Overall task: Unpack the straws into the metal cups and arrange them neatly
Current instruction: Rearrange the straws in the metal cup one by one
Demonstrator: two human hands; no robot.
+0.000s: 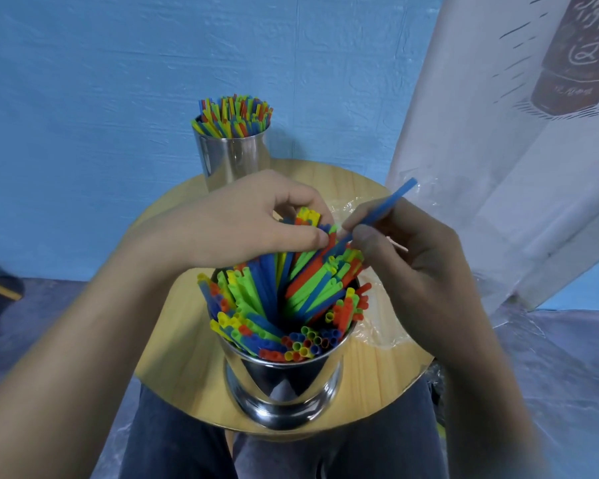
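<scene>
A shiny metal cup stands at the near edge of the round wooden table, packed with red, green, blue and yellow straws that lean in several directions. My left hand curls its fingers round a bunch of straws at the far side of this cup. My right hand pinches a single blue straw that slants up to the right, its lower end among the others. A second metal cup at the table's far edge holds upright straws.
Crumpled clear plastic wrapping lies on the table to the right of the near cup. A white printed banner leans at the right. A blue wall stands behind. My legs in dark trousers are under the table.
</scene>
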